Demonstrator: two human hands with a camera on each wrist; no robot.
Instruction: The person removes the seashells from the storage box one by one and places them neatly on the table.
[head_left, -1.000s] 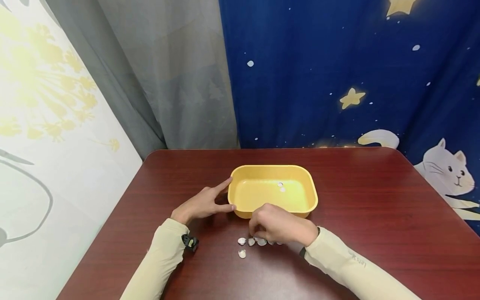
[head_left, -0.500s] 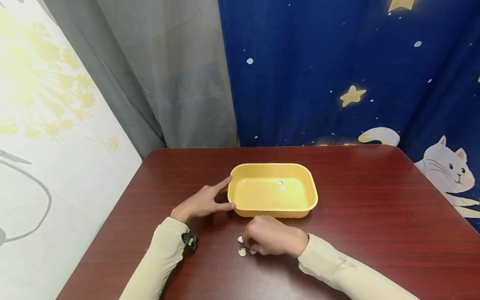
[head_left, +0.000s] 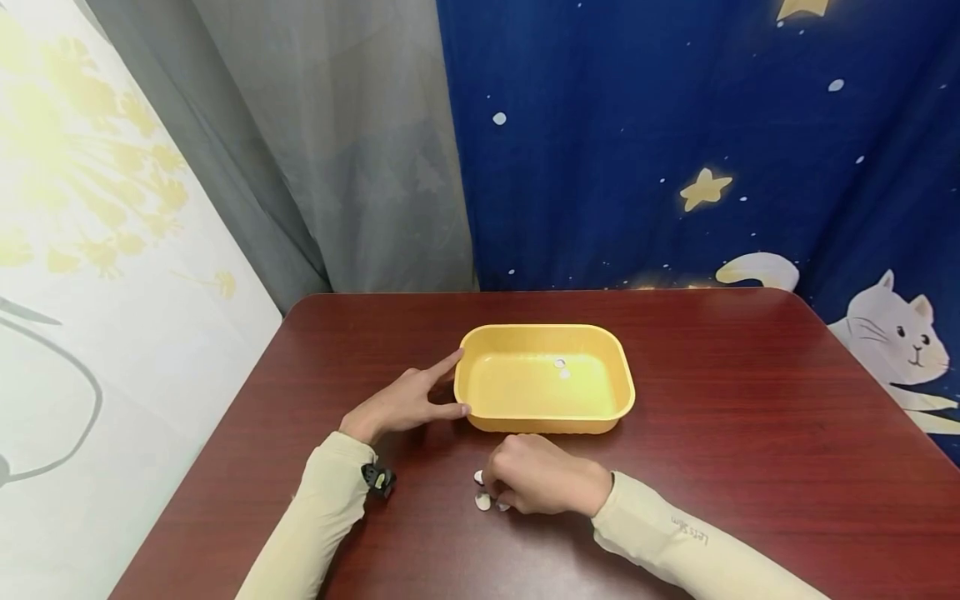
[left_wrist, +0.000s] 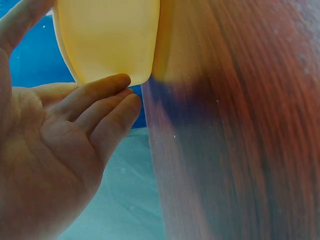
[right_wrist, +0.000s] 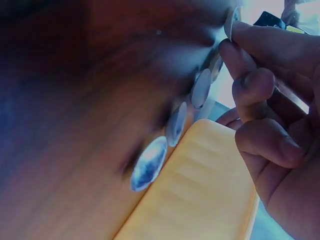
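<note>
My left hand rests thumb and fingers, spread fairly straight, against the left end of a yellow plastic basin. In the left wrist view, the fingers lie beside the basin's wall. In front of the basin, my right hand bends low over the table. It pinches a small white seashell at the thumb tip, close to the tabletop. Another shell lies just left of it, and one more sits behind that. Several shells, such as this nearest one, form a row partly hidden by the hand.
Two small white pieces lie on the basin floor. Dark red-brown tabletop surrounds the basin. Behind the table hang a grey curtain and a blue one; a white patterned panel stands at the left.
My right hand has moved left and nearer the front from the row, and a shell now shows under its thumb beside the lone front shell. The left hand has stayed on the basin.
</note>
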